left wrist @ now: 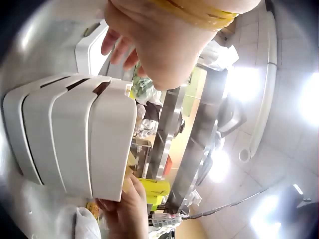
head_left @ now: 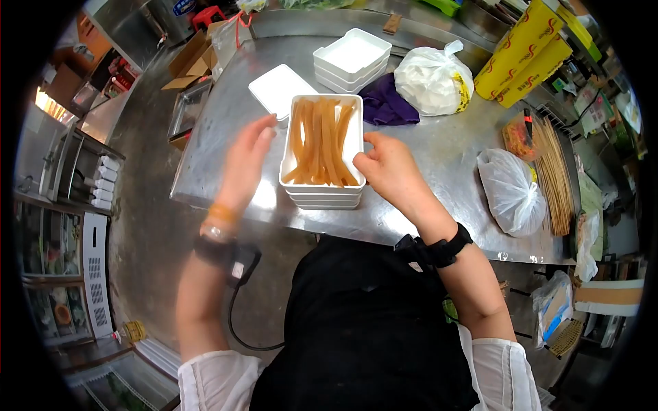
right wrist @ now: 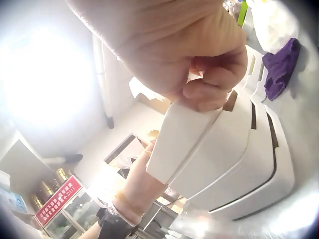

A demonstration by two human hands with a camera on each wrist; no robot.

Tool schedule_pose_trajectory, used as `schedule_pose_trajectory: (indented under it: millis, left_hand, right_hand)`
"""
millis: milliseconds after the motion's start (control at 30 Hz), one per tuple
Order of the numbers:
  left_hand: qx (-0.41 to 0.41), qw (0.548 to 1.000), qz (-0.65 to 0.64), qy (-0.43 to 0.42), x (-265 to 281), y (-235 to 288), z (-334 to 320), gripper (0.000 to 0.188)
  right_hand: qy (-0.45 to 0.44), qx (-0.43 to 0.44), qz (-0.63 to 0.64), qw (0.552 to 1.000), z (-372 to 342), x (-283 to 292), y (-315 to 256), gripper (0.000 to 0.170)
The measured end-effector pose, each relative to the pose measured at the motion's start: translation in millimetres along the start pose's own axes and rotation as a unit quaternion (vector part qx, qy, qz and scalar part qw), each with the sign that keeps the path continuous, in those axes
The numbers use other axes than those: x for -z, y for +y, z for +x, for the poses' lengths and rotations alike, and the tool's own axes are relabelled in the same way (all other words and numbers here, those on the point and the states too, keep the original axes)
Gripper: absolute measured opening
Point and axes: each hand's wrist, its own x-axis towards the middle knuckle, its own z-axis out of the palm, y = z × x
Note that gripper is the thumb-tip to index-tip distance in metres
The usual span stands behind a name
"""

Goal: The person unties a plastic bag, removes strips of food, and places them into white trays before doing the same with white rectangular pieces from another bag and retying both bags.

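Note:
A stack of white plastic trays stands near the table's front edge. The top tray holds several long, brownish, translucent strips laid lengthwise. My right hand pinches this tray's right rim, thumb on the inner side; the right wrist view shows the fingers curled at the rim. My left hand, blurred, hovers left of the stack with fingers extended and holding nothing. Its fingertips are near a flat white lid or tray behind the stack. In the left wrist view the left hand is apart from the stacked trays.
Behind are more stacked white trays, a purple cloth and a tied white bag. At right lie another plastic bag, thin wooden skewers and a small container. Yellow rolls stand at back right.

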Motion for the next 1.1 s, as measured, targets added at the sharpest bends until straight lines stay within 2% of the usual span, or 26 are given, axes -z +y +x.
schedule_pose_trajectory:
  millis: [100,200,400,500,600,700,767,800,833,900,967,1033,1067,1100]
  left_hand:
    - [0.015,1.000,-0.007,-0.008,-4,-8,-17,0.042]
    - [0.013,1.000,-0.017,-0.011,-13,-11,-34,0.043]
    - [0.103,0.988,-0.119,-0.005,-25,-18,-58,0.056]
    - [0.081,0.979,-0.185,0.029,-39,-17,-67,0.059]
    - [0.097,0.971,-0.217,0.018,-51,-17,-71,0.061]
    - [0.076,0.974,-0.212,0.029,-57,-28,-75,0.058]
    - [0.097,0.992,-0.071,-0.027,-53,-29,-86,0.060]
    - [0.082,0.991,-0.110,0.005,-61,-43,-94,0.059]
    - [0.065,0.986,-0.150,0.032,-69,-55,-100,0.058]
    - [0.055,0.987,-0.133,0.064,-72,-46,-106,0.054]
    - [0.090,0.989,-0.087,0.083,-61,-46,-114,0.050]
    - [0.080,0.984,-0.076,0.137,-50,-49,-122,0.046]
    - [0.123,0.981,-0.072,0.132,-40,-47,-126,0.046]
    - [0.087,0.982,-0.085,0.144,-32,-59,-128,0.047]
  right_hand:
    - [-0.011,-0.019,0.024,0.999,4,0,2,0.032]
    - [-0.019,-0.022,-0.010,1.000,0,7,-7,0.036]
    - [-0.033,-0.008,-0.003,0.999,-1,13,0,0.044]
    - [-0.048,-0.005,-0.003,0.999,2,13,4,0.045]
    - [-0.076,-0.017,0.000,0.997,1,15,2,0.043]
    - [0.040,-0.005,0.049,0.998,-7,5,29,0.046]
    - [-0.010,-0.058,0.074,0.996,-16,-5,65,0.051]
    - [-0.078,-0.128,0.190,0.970,-25,-3,51,0.053]
    - [-0.145,-0.200,0.296,0.923,-34,-1,39,0.055]
    - [-0.144,-0.216,0.281,0.924,-39,-13,35,0.056]
    - [-0.169,-0.209,0.254,0.929,-39,-23,28,0.055]
    - [-0.186,-0.180,0.261,0.930,-39,-42,22,0.058]
    - [-0.197,-0.158,0.253,0.934,-34,-58,27,0.060]
    - [-0.205,-0.137,0.245,0.938,-28,-74,31,0.061]
